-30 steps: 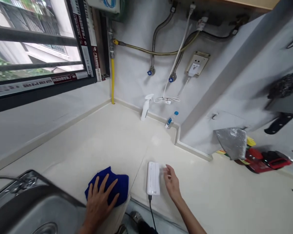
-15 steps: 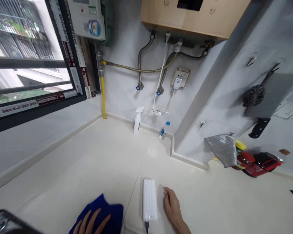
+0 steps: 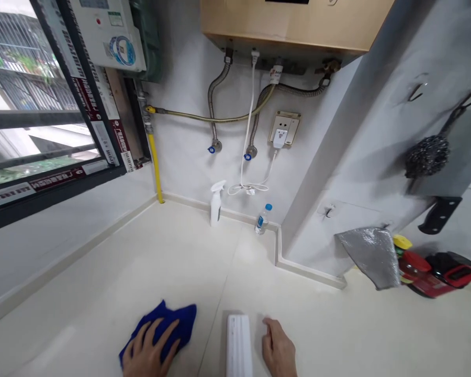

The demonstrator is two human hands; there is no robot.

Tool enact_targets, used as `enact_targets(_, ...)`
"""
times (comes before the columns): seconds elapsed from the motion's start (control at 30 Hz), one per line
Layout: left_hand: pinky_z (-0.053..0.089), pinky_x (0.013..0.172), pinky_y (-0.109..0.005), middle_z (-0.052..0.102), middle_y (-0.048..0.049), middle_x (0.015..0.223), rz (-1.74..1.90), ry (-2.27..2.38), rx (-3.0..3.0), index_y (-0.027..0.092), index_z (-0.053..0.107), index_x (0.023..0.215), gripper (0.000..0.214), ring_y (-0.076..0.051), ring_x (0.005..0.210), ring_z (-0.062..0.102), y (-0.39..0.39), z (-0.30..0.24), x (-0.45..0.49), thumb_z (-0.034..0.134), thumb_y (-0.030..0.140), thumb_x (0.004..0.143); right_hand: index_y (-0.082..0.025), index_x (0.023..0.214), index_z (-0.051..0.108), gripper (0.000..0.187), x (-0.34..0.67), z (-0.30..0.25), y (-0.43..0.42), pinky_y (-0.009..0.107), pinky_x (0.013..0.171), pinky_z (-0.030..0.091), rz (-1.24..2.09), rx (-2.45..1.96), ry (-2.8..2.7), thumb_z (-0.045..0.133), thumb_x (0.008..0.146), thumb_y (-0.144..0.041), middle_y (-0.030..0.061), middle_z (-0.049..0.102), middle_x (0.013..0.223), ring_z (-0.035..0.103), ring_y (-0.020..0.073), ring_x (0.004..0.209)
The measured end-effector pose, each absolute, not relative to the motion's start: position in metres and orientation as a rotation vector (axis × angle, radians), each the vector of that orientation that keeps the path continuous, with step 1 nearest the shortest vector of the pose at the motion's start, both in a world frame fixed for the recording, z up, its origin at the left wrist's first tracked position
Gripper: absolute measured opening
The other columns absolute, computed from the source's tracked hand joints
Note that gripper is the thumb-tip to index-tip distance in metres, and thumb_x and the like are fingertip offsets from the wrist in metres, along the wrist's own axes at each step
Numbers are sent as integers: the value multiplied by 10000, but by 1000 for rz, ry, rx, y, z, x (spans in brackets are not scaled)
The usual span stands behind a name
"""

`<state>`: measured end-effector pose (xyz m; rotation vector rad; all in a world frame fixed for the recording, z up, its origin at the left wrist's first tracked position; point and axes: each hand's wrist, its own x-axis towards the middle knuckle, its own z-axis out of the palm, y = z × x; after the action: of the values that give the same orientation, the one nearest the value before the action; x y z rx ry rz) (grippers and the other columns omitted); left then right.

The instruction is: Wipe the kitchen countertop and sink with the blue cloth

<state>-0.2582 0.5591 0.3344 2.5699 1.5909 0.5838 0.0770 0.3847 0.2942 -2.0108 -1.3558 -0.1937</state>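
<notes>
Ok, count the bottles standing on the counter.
2: a white spray bottle against the back wall, and a small blue-capped water bottle to its right. Others may be hidden behind the red items far right.

We lift our head, so the sink drops out of view and the wooden cabinet [image 3: 298, 23] above the pipes comes in. Our left hand [image 3: 147, 353] and the blue cloth [image 3: 175, 320] under it now sit at the bottom edge, and the cloth is more bunched. Our right hand [image 3: 279, 352], beside the white power strip [image 3: 238, 345], draws its fingers [image 3: 269, 325] from spread to curled.
</notes>
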Motion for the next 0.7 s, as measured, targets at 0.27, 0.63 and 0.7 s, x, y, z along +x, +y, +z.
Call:
enact_targets(0.27, 508, 985, -517, 562, -109, 1361, 473, 1750, 2383, 211, 574, 1287, 396, -273, 1179, 573, 598, 366, -207, 617, 389, 936, -221, 1066, 662, 291, 80, 288, 383, 264, 530, 555, -52, -2042, -1267, 430, 891, -243, 33, 734, 806, 709, 194, 617)
enact_targets(0.63, 410, 982, -580, 593, -127, 1309, 475, 1695, 2503, 282, 599, 1347, 427, -376, 1277, 445, 621, 367, -197, 486, 392, 950, -252, 1002, 690, 260, 92, 296, 417, 285, 580, 551, 167, -1946, -974, 486, 900, -377, 6, 706, 699, 674, 201, 590)
enact_targets(0.7, 438, 912, -544, 598, -132, 1297, 471, 1718, 2601, 303, 652, 1303, 434, -384, 1240, 459, 623, 357, -206, 396, 377, 961, -231, 1073, 664, 289, 109, 312, 448, 297, 661, 575, 187, -1788, -969, 479, 903, -374, 42, 729, 850, 697, 201, 716)
